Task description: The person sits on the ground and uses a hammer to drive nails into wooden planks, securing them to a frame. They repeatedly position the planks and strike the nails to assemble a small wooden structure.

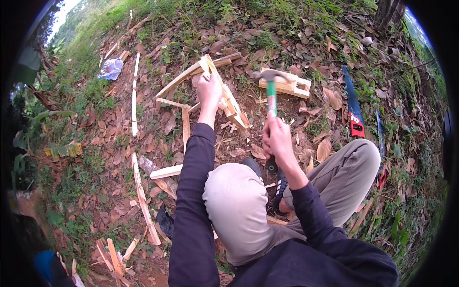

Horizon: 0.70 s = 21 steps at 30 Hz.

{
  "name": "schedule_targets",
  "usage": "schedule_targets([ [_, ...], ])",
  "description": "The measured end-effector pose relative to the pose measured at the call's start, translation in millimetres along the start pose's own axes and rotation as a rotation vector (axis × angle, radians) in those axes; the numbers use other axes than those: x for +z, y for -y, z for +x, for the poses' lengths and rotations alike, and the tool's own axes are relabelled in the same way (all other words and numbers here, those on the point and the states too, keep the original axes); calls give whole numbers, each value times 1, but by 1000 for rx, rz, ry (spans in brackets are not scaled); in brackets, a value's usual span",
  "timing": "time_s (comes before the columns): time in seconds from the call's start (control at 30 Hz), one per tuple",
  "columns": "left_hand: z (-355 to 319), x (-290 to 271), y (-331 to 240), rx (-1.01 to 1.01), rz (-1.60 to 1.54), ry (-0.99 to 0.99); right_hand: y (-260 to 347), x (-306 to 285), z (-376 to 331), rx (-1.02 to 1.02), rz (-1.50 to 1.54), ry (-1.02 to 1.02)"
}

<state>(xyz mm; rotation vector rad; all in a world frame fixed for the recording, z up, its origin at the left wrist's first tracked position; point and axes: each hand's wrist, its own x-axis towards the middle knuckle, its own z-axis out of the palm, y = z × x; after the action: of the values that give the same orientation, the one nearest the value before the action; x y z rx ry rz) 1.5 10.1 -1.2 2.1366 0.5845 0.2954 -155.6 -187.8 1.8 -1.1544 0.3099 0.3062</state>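
Both curled | right hand (277,137) round hammer (271,95), head (270,75) blurred | left hand (209,89) clasping wooden frame (230,97), fingertips indistinct

Fallen brown leaves (323,149) carpeted an open-air work site on wooded ground (289,106) in daylight, where green undergrowth (260,40) spread around and a tree trunk (386,13) stood at the far edge; strips of cut timber (142,200), a blue-bladed handsaw (351,95) and a green-handled hammer (271,93) pointed to outdoor carpentry

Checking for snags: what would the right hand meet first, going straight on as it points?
The right hand, holding the hammer, would probably meet the wooden piece first, though depth is unclear.
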Motion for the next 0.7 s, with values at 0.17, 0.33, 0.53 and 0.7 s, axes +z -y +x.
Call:
schedule_targets([
  [0.17, -2, 4, -3, -18, -54, 28, -8, 3, -1, -2, -52, -82],
  [0.33, 12, -5, 18, 60, -63, 10, 13, 9, 3, 132, -248, 127],
  [0.53, 2, 7, 3, 41, -18, -29, 6, 5, 5, -165, 162, -189],
  [0.7, 8, 0, 10, 36, -42, 17, 9, 9, 3, 216, -324, 157],
])
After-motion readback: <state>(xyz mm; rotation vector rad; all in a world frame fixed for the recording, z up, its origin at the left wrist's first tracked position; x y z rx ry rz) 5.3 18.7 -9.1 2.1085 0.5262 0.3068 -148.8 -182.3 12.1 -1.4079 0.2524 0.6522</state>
